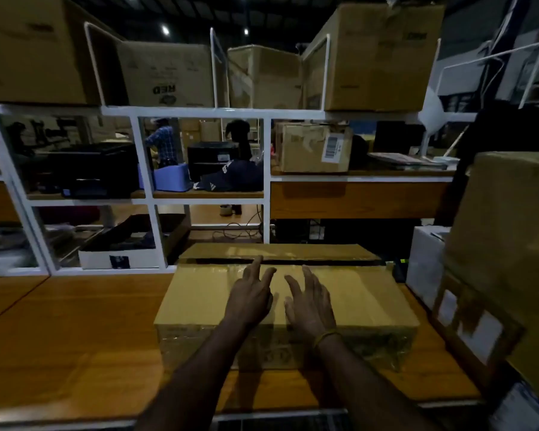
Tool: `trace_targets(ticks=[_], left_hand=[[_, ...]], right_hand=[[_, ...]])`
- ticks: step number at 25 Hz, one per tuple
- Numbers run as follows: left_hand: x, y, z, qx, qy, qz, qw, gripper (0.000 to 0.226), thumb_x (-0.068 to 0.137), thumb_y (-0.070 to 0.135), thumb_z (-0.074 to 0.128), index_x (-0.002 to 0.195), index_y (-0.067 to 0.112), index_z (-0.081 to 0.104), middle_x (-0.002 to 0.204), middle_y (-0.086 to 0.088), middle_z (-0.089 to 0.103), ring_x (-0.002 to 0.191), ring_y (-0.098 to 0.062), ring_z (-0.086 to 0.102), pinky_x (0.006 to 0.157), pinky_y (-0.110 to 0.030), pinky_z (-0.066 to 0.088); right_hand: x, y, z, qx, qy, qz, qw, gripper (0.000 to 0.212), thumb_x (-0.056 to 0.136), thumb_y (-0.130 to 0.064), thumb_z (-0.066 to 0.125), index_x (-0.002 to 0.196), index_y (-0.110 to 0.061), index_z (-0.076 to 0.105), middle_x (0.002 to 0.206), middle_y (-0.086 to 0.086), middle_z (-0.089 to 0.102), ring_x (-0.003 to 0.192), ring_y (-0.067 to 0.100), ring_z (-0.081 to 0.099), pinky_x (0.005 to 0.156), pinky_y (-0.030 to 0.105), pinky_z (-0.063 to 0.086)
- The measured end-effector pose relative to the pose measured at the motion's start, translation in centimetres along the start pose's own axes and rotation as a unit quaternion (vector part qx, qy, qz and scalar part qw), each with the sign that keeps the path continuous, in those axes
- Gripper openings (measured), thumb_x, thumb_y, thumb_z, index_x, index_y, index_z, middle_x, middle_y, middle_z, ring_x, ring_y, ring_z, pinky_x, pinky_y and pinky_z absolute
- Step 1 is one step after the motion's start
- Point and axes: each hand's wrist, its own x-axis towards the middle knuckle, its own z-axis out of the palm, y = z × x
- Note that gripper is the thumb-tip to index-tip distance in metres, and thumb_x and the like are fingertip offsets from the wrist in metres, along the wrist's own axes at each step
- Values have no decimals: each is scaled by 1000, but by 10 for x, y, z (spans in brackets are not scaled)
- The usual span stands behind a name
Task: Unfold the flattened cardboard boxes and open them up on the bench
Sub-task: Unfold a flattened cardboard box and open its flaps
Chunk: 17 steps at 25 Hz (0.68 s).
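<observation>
A cardboard box (pixel 355 293) stands on the wooden bench (pixel 75 337), its near top flap flat and the far flap (pixel 277 251) just behind a dark gap; the left hand (pixel 249 298) and right hand (pixel 310 306) hover side by side over the top, fingers spread and relaxed, gripping nothing; whether they touch the cardboard is unclear; a yellow band (pixel 325 336) circles the right wrist.

The left hand (pixel 249 298) and right hand (pixel 308 301) hide the middle of the cardboard box (pixel 199 300) top, so whether the palms touch it cannot be told. At 3 o'clock a tall carton (pixel 507 231) is cut off by the frame edge. At 12 o'clock, the print on the shelf cartons (pixel 165 73) is mostly too blurred to read.
</observation>
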Motion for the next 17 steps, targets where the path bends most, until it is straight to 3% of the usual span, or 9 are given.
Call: trace_targets(ticks=[3, 10, 14, 17], left_hand=[[12, -19, 24, 11, -49, 10, 999, 59, 91, 32, 62, 143, 24, 35, 162, -12, 7, 133, -30, 40, 83, -36, 54], [54, -67, 56, -44, -153, 14, 987, 54, 95, 40, 53, 144, 28, 35, 160, -6, 15, 135, -28, 37, 96, -41, 48], [77, -79, 69, -48, -230, 37, 971, 62, 95, 49, 49, 149, 30, 28, 154, -8, 28, 135, -28, 38, 105, -46, 40], [95, -82, 75, -34, -273, 41, 960, 65, 95, 53, 47, 151, 29, 25, 156, -9, 26, 142, -31, 28, 111, -52, 30]], right_hand=[[15, -7, 26, -24, -41, 27, 999, 59, 99, -40, 43, 152, -33, 17, 163, 8, 1, 149, 28, 7, 119, 48, 14], [68, -4, 57, -55, -67, 66, 994, 44, 101, -48, 33, 142, -33, 35, 153, 8, 28, 139, 29, 28, 115, 52, 16], [88, -8, 68, -61, -84, 74, 992, 42, 100, -49, 34, 138, -32, 39, 151, 9, 31, 139, 31, 29, 114, 55, 15], [96, -7, 71, -65, -96, 83, 990, 41, 101, -48, 33, 138, -31, 39, 153, 10, 30, 140, 30, 27, 114, 55, 14]])
